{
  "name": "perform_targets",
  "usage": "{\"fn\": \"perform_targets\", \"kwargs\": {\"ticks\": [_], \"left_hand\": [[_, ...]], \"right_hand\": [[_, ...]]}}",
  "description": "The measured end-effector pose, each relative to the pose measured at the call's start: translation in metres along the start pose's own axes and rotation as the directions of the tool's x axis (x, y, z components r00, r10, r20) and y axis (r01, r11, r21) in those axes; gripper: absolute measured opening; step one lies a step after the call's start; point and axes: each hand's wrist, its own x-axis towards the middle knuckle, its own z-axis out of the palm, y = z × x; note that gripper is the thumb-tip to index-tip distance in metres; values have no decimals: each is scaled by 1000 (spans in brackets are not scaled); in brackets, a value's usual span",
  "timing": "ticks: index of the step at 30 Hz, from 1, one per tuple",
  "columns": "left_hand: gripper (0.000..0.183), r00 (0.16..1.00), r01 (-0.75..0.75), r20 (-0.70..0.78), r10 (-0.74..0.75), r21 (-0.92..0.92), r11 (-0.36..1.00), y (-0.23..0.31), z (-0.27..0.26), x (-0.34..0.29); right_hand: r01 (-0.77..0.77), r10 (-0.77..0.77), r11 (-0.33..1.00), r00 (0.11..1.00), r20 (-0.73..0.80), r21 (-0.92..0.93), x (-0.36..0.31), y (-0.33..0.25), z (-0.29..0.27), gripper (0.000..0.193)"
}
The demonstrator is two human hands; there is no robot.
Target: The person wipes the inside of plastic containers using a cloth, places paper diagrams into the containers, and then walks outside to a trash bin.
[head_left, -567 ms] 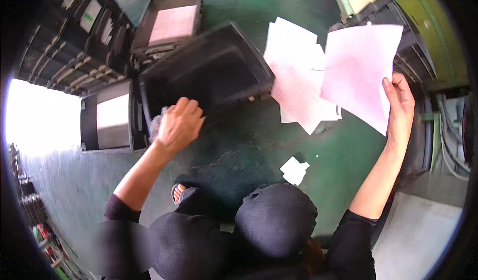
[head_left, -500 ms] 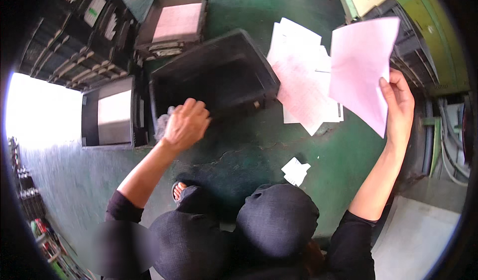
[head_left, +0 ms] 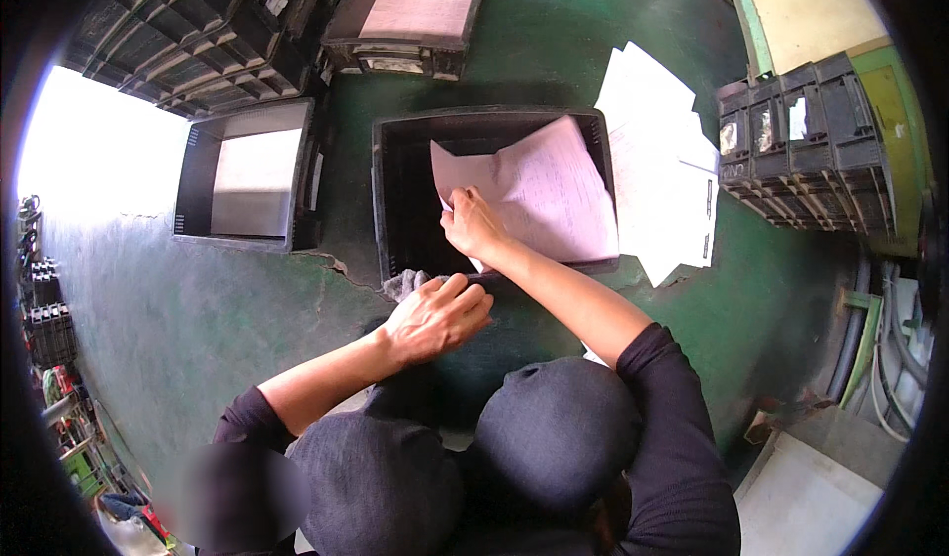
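Observation:
A black plastic crate (head_left: 494,114) sits on the floor before my knees. Inside it lies a bent pink sheet of paper (head_left: 559,195), its right part up against the crate's right wall. My right hand (head_left: 474,228) reaches into the crate, thumb and fingers closed on the sheet's near left part. At the crate's near rim, my left hand (head_left: 440,317) is curled around a grey rag (head_left: 403,284); most of the rag is hidden under the fingers. White papers (head_left: 660,175) lie fanned on the floor to the right of the crate.
Another crate with pink paper (head_left: 395,57) stands at the back, and one with a pale sheet (head_left: 245,240) at the left. Stacked black crates (head_left: 198,42) rise at the far left; more crates (head_left: 806,141) stand at the right beside cables (head_left: 890,348).
My right hand has brought the pink sheet from the right down into the crate. The crate has turned straighter, and my left hand with the rag has shifted right along its near side.

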Motion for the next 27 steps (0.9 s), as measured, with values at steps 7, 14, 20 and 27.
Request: {"fn": "perform_targets", "kwargs": {"ticks": [7, 14, 20, 27], "left_hand": [[18, 917, 356, -109, -383, -203, 912, -10, -36, -38], [17, 720, 638, -85, -689, -310, 705, -16, -47, -60], [29, 614, 728, -51, -788, -348, 590, -17, -32, -60], [58, 331, 898, 221, -917, -373, 234, -38, -22, -84]], "right_hand": [[8, -3, 994, 999, 54, -108, 25, 15, 1, 47], [-246, 316, 820, 947, 50, -516, 17, 40, -12, 88], [-154, 204, 888, 977, 69, -434, 17, 52, -17, 90], [-301, -31, 846, 795, -606, -440, -19, 60, -106, 89]]}}
